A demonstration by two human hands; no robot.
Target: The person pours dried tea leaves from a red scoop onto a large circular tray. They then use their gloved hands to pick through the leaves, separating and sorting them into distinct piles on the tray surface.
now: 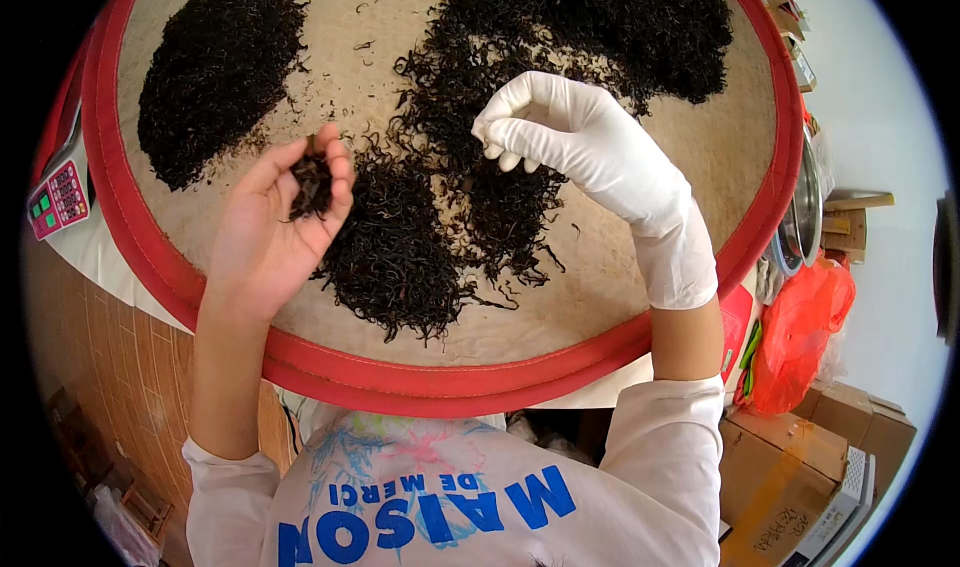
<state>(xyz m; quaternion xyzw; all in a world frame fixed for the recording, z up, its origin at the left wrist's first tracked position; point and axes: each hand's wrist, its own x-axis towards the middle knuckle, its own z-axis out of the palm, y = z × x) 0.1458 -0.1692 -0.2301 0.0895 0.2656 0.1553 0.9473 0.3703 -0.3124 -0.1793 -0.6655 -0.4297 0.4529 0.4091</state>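
A round tray (360, 12) lined with beige cloth and edged in red lies before me, bearing piles of dark, twisted dried leaves that look like tea. My bare left hand (281, 222) is cupped, palm up, around a small clump of leaf bits (311, 186). Just right of it sits the near heap (397, 259). In a white glove, my right hand (555, 128) hovers over the spread leaves (442, 102), thumb and fingertips brought together. Whether a leaf is pinched between them I cannot tell. A separate oval pile (221, 72) lies at the upper left, and the largest pile (622, 19) at the upper right.
A pink scale keypad (60, 201) shows beyond the tray's left rim. Along the right are a metal bowl (808, 199), a red plastic bag (799, 334) and cardboard boxes (780, 462). Wood-look flooring (135, 357) shows at the lower left.
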